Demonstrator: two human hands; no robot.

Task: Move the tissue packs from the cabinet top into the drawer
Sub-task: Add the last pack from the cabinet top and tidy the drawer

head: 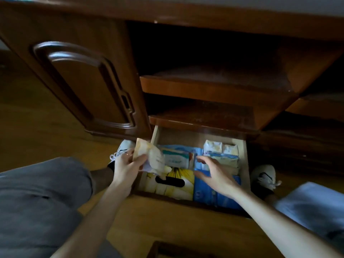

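Note:
The wooden drawer (245, 164) is pulled out at the bottom of the cabinet. Inside lie several tissue packs: a yellow-and-white box with a dark slot (178, 185), a blue pack (214, 194), a pale pack at the back middle (176, 157) and stacked pale packs at the back right (221, 151). My left hand (126, 168) grips yellowish-white tissue packs (150, 155) over the drawer's left edge. Over the blue pack hovers my right hand (214, 174), fingers spread and holding nothing.
Two bare wooden shelves (214, 90) sit above the drawer, with a closed cabinet door (83, 86) at left. My knees and white shoes (264, 175) flank the drawer on the wooden floor (37, 127). The cabinet top is out of view.

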